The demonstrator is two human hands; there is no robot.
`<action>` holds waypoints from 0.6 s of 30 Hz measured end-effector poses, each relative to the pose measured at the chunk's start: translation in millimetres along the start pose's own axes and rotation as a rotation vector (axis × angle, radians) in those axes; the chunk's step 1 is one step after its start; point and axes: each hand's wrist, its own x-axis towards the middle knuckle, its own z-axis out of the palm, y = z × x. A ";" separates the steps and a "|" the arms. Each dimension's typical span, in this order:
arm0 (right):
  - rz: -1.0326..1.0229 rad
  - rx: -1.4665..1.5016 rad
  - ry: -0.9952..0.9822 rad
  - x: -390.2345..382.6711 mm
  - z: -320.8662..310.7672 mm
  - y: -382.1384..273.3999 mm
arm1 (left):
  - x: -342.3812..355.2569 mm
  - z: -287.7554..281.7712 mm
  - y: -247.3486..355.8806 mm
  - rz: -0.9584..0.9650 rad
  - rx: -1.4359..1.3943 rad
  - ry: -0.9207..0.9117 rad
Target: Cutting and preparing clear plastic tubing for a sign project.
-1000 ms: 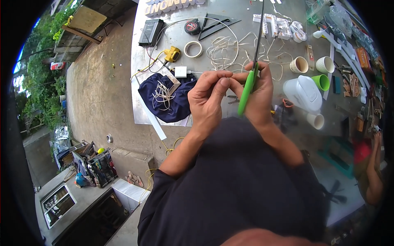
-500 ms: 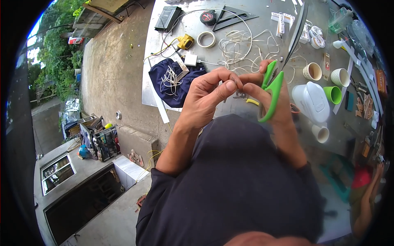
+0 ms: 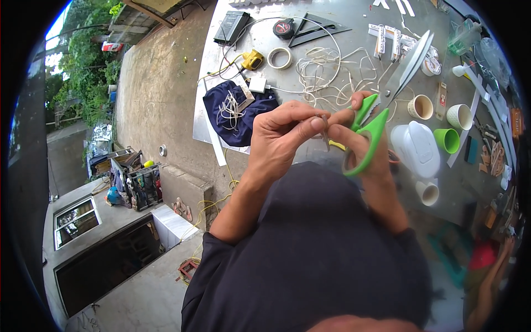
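My left hand (image 3: 276, 141) pinches a thin greyish strip, perhaps wire (image 3: 326, 138), between thumb and fingers, close beside my right hand. My right hand (image 3: 375, 169) holds scissors with green handles (image 3: 376, 130), their silver blades pointing up over the metal table (image 3: 365, 74). Behind the hands lie tangled white cables (image 3: 315, 69) and a navy cloth (image 3: 221, 119) with white wire on it. A white lidded container (image 3: 415, 149) sits right of the scissors, beside paper cups (image 3: 420, 108) and a green cup (image 3: 447, 140).
At the back are a black box (image 3: 231, 27), tape measure (image 3: 283, 29), tape roll (image 3: 280, 58), set square (image 3: 318, 27) and yellow part (image 3: 253, 60). Plastic strips and tools crowd the right. Another person's arm (image 3: 495, 282) shows lower right. Concrete ground and stacked items (image 3: 130, 177) are left.
The scissors have swung from nearly edge-on to show their handle loops and blades, angled up-right. Both hands have moved slightly right, the greyish strip showing more below my left fingertips.
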 end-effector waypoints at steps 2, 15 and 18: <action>-0.038 0.010 0.043 0.0 -2.4 0.9 | 0.6 1.7 -3.5 0.124 0.131 0.151; -0.272 -0.473 0.097 -4.6 1.9 -4.0 | -9.0 15.0 -6.0 0.108 0.136 0.217; -0.337 -0.440 0.076 -4.8 9.2 -3.1 | -8.6 11.4 -7.8 0.139 0.143 0.185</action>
